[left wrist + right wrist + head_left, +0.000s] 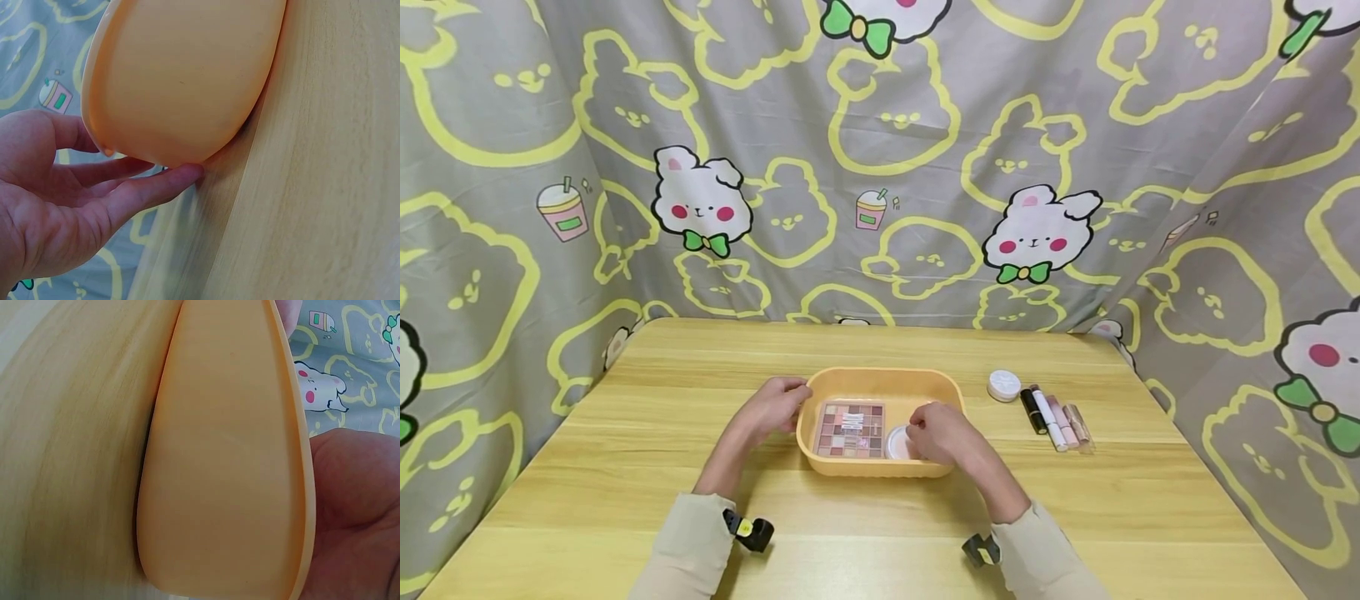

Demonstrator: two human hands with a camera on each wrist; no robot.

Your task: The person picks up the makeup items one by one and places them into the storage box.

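Observation:
A peach plastic basin (880, 468) stands on the wooden table. My left hand (781, 404) holds its left end; in the left wrist view the fingers meet the rim and the thumb (159, 187) lies against the lower wall. Inside, a makeup palette (850, 429) with many coloured squares lies flat at the left. To its right is a round white compact (898, 443), partly covered by my right hand (942, 431), which reaches over the front rim and pinches it. In the right wrist view, the basin's wall (225, 450) hides my right fingertips.
Right of the basin, a white round jar (1003, 385) sits on the table (865, 533). Beside it lie several lipstick-like tubes: a black one (1033, 412), a white one (1049, 421), and pink ones (1063, 422). A patterned curtain (790, 125) hangs around the back and sides.

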